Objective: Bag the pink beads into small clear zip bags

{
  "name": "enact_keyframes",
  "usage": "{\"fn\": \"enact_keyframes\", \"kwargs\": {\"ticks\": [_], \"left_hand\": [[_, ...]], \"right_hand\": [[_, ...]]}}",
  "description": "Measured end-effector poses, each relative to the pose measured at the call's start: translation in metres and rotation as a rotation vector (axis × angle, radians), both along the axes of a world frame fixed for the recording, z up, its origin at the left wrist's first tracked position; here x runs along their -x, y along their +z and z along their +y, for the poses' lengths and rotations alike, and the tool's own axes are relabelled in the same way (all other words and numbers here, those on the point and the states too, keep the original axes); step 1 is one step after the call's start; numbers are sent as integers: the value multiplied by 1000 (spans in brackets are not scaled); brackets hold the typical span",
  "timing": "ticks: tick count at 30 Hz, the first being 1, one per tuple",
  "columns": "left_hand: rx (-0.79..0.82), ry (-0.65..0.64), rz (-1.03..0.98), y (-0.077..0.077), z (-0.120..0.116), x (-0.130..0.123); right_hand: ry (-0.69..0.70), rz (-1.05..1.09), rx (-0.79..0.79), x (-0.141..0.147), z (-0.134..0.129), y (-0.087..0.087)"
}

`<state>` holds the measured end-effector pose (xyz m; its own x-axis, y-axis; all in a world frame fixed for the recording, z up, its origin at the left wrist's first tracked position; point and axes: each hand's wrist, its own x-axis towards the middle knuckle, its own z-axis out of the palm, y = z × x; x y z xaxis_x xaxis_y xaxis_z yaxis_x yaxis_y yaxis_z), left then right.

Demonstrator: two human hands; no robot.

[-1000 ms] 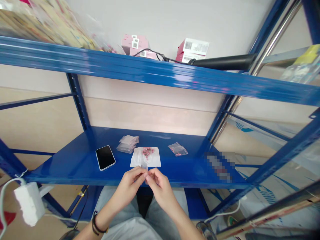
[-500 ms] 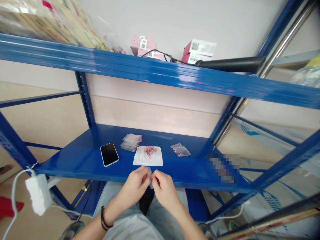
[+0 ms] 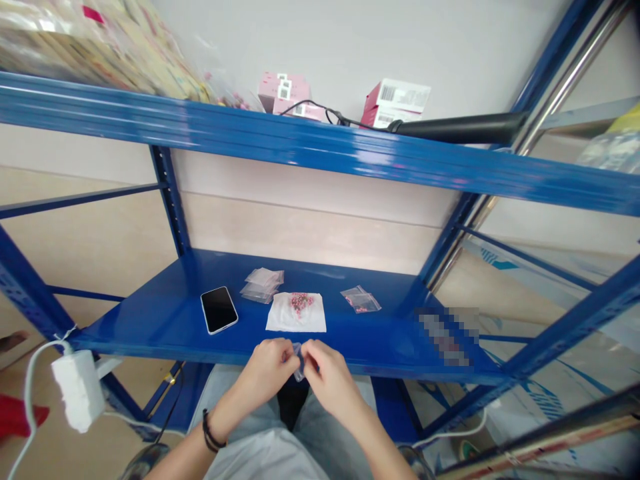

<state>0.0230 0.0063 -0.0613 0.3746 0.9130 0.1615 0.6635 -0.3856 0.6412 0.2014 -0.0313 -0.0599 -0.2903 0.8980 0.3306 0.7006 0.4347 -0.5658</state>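
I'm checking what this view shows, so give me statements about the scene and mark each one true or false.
1. The left hand and right hand pinch a small clear bag. True.
2. The phone lies screen up on the blue shelf. True.
3. The pink pieces sit in a bowl. False: they lie on a white sheet.
4. The bracelet is on the right wrist. False: it is on the left wrist.
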Motion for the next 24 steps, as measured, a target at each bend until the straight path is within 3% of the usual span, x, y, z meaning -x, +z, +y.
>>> {"fn": "enact_keyframes", "kwargs": {"ticks": [3, 8, 11, 13, 15, 19, 21, 24], "left_hand": [[54, -51, 28, 5, 1, 2], [0, -135, 57, 23, -3, -1], [-20, -132, -57, 30, -8, -7], [5, -62, -216, 27, -16, -9], [155, -15, -371, 17, -27, -8], [678, -261, -648, -7, -53, -6], [720, -312, -924, -14, -59, -12], [698, -216, -1436, -14, -53, -30]], "right_hand": [[84, -142, 14, -4, -3, 3], [4, -172, 80, 1, -4, 6], [-60, -154, 103, 4, -4, 11], [-97, -142, 102, 4, -4, 17], [-135, -102, 94, 1, -4, 24], [-218, 42, 84, -3, -2, 33], [-236, 151, 90, 1, 0, 30], [-246, 337, 102, 14, 2, 18]]}}
